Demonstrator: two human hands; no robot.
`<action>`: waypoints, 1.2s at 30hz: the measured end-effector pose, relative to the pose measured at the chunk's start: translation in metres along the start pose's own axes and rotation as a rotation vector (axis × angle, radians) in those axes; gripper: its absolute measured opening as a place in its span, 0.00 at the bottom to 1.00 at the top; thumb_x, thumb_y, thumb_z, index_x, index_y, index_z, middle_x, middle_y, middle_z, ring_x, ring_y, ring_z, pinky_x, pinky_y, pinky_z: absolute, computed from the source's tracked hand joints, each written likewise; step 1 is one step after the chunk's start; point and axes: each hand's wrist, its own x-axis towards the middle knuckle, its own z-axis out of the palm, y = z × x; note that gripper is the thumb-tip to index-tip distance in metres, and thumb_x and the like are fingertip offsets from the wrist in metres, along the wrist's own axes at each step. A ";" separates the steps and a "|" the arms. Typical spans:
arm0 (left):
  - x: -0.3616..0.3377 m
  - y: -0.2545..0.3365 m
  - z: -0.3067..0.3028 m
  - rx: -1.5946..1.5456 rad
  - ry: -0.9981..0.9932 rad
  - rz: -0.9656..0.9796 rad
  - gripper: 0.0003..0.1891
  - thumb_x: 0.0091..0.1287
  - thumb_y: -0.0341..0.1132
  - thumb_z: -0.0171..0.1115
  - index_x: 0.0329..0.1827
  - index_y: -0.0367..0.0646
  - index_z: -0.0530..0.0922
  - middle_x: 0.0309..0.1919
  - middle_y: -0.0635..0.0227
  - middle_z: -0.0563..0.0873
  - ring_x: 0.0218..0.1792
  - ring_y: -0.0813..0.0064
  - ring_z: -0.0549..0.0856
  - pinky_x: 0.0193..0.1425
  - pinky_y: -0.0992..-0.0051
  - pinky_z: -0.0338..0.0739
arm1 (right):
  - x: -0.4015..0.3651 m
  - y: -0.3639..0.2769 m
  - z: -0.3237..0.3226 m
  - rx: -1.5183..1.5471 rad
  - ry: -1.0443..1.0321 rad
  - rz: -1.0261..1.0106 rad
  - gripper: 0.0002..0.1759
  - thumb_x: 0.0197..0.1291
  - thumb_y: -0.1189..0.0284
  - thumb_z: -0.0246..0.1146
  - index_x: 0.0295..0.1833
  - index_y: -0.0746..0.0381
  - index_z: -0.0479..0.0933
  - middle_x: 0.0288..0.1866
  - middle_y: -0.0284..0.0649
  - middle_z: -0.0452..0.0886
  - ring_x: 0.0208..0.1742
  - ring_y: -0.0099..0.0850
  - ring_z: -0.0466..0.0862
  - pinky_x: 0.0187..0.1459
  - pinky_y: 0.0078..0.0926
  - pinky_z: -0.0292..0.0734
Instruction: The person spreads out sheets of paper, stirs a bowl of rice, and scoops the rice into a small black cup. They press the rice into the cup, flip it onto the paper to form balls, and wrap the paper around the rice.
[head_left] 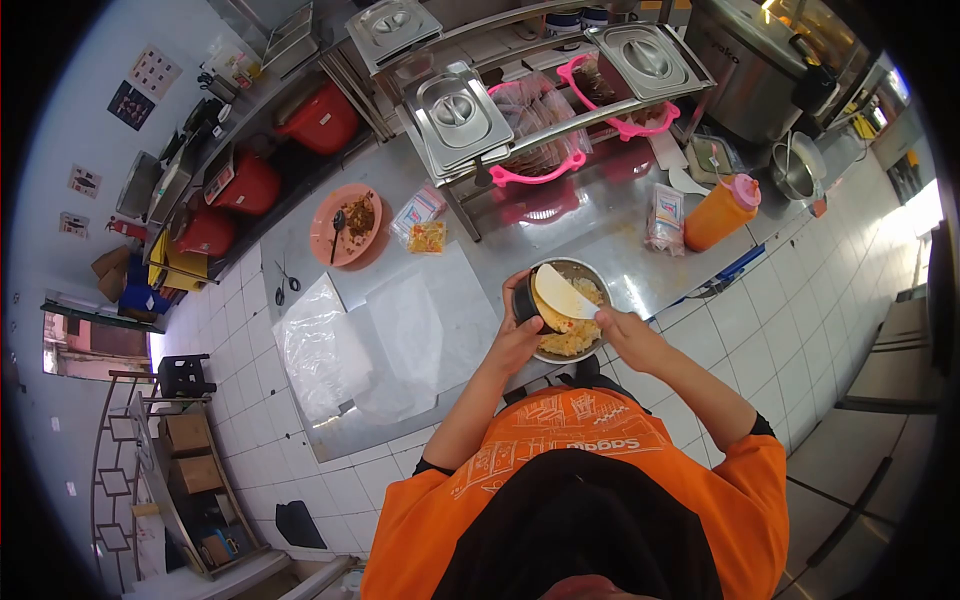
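My left hand (515, 332) grips a small dark bowl (524, 302) tilted over the metal bowl (603, 285) at the table's front edge. In my right hand (630, 338) is a white rice paddle (563, 290). Its flat blade lies across the mouth of the dark bowl, touching or just above the food there. Yellowish rice (570, 343) with red bits fills part of the metal bowl beneath both hands. The paddle hides most of what the dark bowl holds.
Clear plastic sheets (400, 330) cover the table's left part, near scissors (287, 280). Behind are a pink bowl (325, 238) with a dark spoon, a food packet (427, 238) and pink baskets (545, 170) under a rack. An orange squeeze bottle (722, 213) stands at right.
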 end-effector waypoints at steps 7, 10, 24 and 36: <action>-0.003 0.010 0.008 0.143 0.006 0.120 0.39 0.57 0.34 0.70 0.68 0.49 0.54 0.62 0.68 0.67 0.65 0.69 0.68 0.70 0.68 0.63 | -0.010 -0.039 -0.008 -0.167 -0.116 0.033 0.28 0.73 0.53 0.38 0.52 0.66 0.72 0.34 0.63 0.79 0.42 0.59 0.79 0.46 0.50 0.73; -0.001 0.008 0.015 -0.104 0.066 0.098 0.36 0.61 0.32 0.66 0.68 0.49 0.55 0.61 0.66 0.69 0.65 0.66 0.69 0.70 0.65 0.64 | -0.008 -0.045 -0.014 -0.255 -0.117 0.066 0.28 0.73 0.53 0.39 0.52 0.66 0.72 0.33 0.61 0.80 0.39 0.58 0.80 0.43 0.51 0.74; 0.004 -0.016 0.010 -0.261 0.158 0.032 0.29 0.65 0.36 0.61 0.68 0.51 0.59 0.63 0.66 0.70 0.66 0.64 0.69 0.70 0.59 0.62 | -0.031 -0.009 -0.028 -0.436 0.007 0.027 0.23 0.72 0.55 0.42 0.47 0.64 0.71 0.27 0.56 0.80 0.32 0.57 0.81 0.35 0.51 0.75; 0.001 0.000 0.018 0.083 -0.017 0.057 0.43 0.55 0.33 0.71 0.69 0.52 0.52 0.64 0.68 0.64 0.68 0.67 0.65 0.70 0.64 0.64 | -0.016 -0.010 -0.003 -0.085 -0.014 0.000 0.23 0.73 0.55 0.40 0.49 0.63 0.71 0.31 0.59 0.79 0.39 0.60 0.79 0.42 0.52 0.72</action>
